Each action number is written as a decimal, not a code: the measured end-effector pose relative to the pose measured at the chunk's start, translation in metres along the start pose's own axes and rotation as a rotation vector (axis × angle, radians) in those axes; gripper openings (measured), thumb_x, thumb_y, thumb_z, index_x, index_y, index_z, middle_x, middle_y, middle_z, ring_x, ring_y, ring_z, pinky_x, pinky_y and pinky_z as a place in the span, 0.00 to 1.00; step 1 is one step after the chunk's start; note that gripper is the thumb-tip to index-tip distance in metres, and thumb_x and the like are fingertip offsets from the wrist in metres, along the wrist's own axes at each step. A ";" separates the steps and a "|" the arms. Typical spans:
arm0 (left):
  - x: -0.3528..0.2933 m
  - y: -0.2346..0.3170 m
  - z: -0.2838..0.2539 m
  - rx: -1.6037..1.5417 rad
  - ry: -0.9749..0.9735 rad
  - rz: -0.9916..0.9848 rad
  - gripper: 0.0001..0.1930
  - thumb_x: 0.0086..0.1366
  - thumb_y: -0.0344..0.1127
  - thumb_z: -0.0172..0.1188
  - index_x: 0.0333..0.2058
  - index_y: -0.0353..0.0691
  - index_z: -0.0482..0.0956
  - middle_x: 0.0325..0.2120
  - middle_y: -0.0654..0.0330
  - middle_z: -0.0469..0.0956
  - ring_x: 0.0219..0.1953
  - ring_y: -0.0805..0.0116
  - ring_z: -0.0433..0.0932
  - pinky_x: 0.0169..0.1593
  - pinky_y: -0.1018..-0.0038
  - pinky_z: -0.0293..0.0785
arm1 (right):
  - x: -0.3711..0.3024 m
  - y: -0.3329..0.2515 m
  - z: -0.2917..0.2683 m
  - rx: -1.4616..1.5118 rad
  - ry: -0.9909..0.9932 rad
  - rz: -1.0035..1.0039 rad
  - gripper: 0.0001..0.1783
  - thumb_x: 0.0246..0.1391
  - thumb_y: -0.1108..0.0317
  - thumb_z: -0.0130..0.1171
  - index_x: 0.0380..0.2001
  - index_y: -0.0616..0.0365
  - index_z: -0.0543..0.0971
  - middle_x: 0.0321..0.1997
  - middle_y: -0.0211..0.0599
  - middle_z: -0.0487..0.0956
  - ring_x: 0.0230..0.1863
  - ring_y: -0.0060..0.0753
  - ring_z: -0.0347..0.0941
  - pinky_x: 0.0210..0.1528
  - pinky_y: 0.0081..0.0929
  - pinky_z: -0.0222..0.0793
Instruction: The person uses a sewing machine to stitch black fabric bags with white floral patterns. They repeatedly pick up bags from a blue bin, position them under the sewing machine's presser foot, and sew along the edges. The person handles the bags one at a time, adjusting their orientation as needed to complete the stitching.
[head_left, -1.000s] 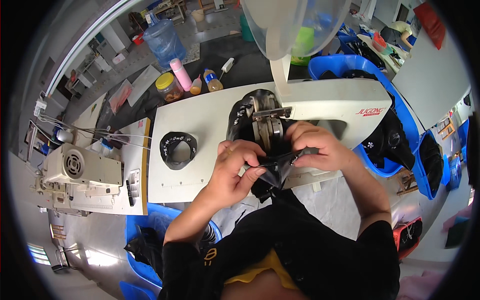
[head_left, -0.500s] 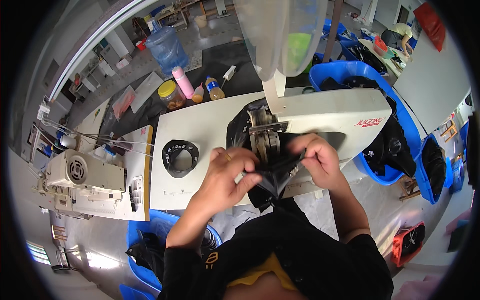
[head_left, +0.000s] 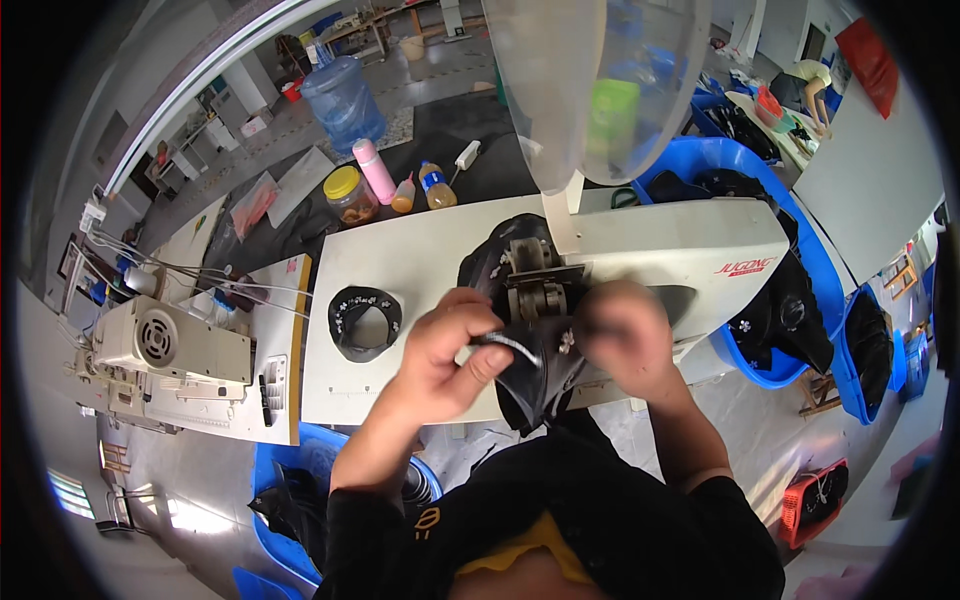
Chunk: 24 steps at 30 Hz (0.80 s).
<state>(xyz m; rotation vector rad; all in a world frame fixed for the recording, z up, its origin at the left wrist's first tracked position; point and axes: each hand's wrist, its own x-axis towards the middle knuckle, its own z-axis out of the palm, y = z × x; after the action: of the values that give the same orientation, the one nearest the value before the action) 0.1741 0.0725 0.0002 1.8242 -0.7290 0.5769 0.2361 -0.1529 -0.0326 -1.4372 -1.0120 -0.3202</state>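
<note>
A black leather-like piece [head_left: 527,385] with pale flower trim is draped over the metal roller head [head_left: 538,300] of a cream industrial machine [head_left: 665,237]. My left hand [head_left: 445,355] pinches its left edge between thumb and fingers, where a thin whitish strip shows. On the piece's right side, close to the rollers, my right hand [head_left: 635,340] is smeared by motion and its fingers cannot be made out. More black material bulges behind the rollers. Left of my left hand, a ring-shaped black piece [head_left: 345,320] with pale flowers lies on the white table [head_left: 420,250].
A jar with a yellow lid [head_left: 350,195], a pink flask [head_left: 374,172] and small bottles stand behind the table. Blue tubs [head_left: 822,265] of black pieces are on the right, another tub [head_left: 265,470] lower left. A sewing machine [head_left: 165,340] stands at left. A person [head_left: 810,85] works far right.
The right hand has shifted slightly and now blurs. The black piece has been turned, with its whitish strip and a flower now facing up. The view has tilted a little.
</note>
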 end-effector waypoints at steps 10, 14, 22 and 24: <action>-0.008 -0.048 0.012 -0.680 0.208 -0.566 0.10 0.61 0.19 0.51 0.38 0.40 0.66 0.28 0.68 0.69 0.32 0.83 0.68 0.36 0.87 0.64 | -0.013 0.048 -0.001 0.722 0.345 0.492 0.17 0.49 0.79 0.58 0.44 0.61 0.73 0.43 0.33 0.76 0.45 0.25 0.70 0.51 0.27 0.63; 0.008 -0.057 0.010 -0.733 0.256 -0.739 0.09 0.60 0.21 0.51 0.39 0.38 0.67 0.30 0.62 0.73 0.32 0.78 0.71 0.36 0.83 0.69 | -0.008 0.089 0.001 0.697 0.504 0.514 0.22 0.50 0.74 0.59 0.50 0.59 0.70 0.51 0.36 0.72 0.51 0.30 0.68 0.55 0.30 0.62; 0.093 -0.099 -0.033 0.092 -0.147 -0.595 0.20 0.57 0.45 0.63 0.39 0.33 0.79 0.31 0.57 0.79 0.34 0.73 0.75 0.39 0.76 0.71 | 0.044 0.150 -0.006 0.564 0.513 0.597 0.17 0.51 0.69 0.59 0.45 0.56 0.71 0.44 0.34 0.75 0.44 0.25 0.72 0.44 0.24 0.69; 0.106 -0.101 -0.058 0.317 -0.087 -0.315 0.17 0.55 0.42 0.65 0.35 0.33 0.79 0.24 0.54 0.78 0.29 0.72 0.75 0.36 0.74 0.71 | 0.045 0.156 -0.003 0.737 0.496 0.494 0.15 0.50 0.70 0.60 0.42 0.55 0.72 0.42 0.32 0.76 0.41 0.22 0.72 0.42 0.21 0.69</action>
<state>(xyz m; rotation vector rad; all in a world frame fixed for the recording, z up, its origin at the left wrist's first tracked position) 0.3179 0.1322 0.0271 2.2162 -0.4073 0.4232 0.3768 -0.1114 -0.1022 -0.8206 -0.2840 0.0685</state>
